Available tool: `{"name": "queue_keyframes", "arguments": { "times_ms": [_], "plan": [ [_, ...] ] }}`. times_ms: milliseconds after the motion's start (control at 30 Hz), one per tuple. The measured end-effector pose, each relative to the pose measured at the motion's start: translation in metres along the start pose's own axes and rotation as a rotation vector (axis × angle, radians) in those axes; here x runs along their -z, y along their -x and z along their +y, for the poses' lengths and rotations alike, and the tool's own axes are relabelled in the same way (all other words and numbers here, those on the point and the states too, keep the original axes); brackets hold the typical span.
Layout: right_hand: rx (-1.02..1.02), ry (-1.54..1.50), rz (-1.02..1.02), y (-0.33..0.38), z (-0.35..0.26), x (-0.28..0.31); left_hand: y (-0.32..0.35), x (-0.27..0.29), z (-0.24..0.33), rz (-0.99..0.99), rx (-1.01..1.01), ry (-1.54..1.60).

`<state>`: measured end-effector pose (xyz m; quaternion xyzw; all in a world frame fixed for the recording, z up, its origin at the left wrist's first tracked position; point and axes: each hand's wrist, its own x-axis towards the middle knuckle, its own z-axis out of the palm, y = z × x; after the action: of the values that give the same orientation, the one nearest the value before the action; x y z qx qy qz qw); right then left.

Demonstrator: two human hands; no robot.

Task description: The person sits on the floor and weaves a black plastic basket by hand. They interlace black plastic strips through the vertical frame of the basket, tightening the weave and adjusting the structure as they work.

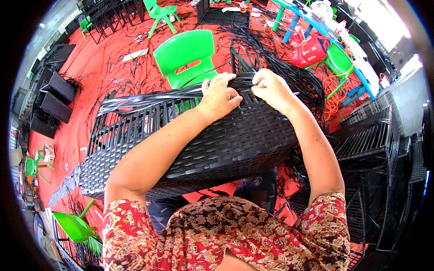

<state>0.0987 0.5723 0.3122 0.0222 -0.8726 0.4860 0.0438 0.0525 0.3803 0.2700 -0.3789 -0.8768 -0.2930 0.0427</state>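
A black woven wicker panel [226,135] of flat plastic strips lies slantwise over my lap. Its near part is tightly woven, while bare uprights show along its far left part. A bundle of loose black plastic strips [153,95] runs along the far edge. My left hand [218,97] is bent over that edge, its fingers closed on the black strips. Just to its right, my right hand [272,91] is curled closed at the same edge, pinching a black strip. The fingertips partly hide the strips they hold.
A green plastic chair [190,56] stands right beyond the panel. Loose black strips [289,67] heap at the far right on the red floor covering [113,63]. Blue-edged table [334,40], red bag [309,52] and orange cord [332,97] lie beyond. Black wicker frames [366,140] crowd my right.
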Motion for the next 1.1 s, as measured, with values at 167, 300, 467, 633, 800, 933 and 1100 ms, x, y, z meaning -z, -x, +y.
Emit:
{"name": "queue_keyframes", "arguments": {
  "times_ms": [167, 300, 467, 633, 800, 933, 1100],
  "plan": [
    [0.019, 0.293, -0.066, 0.006, -0.009, 0.000, -0.008, -0.001, 0.011, -0.273, 0.060, -0.218],
    [-0.038, 0.285, -0.175, 0.005, -0.016, 0.002, -0.004, -0.005, -0.001, -0.228, 0.107, -0.068],
    [-0.041, 0.229, -0.206, 0.003, -0.011, 0.001, -0.009, -0.006, -0.004, -0.247, 0.177, 0.086],
    [0.039, 0.282, -0.150, 0.003, -0.009, -0.002, -0.015, -0.008, -0.006, -0.178, 0.295, 0.438],
    [0.323, 0.481, -0.101, -0.005, -0.029, -0.010, -0.014, -0.005, -0.029, -0.126, 0.245, 0.924],
    [-0.010, 0.255, -0.291, -0.007, -0.051, -0.026, -0.001, 0.013, -0.031, -0.156, 0.218, 0.917],
    [-0.067, -0.020, -0.370, -0.010, -0.030, -0.038, 0.021, 0.032, -0.041, -0.189, 0.145, 0.694]
  ]
}}
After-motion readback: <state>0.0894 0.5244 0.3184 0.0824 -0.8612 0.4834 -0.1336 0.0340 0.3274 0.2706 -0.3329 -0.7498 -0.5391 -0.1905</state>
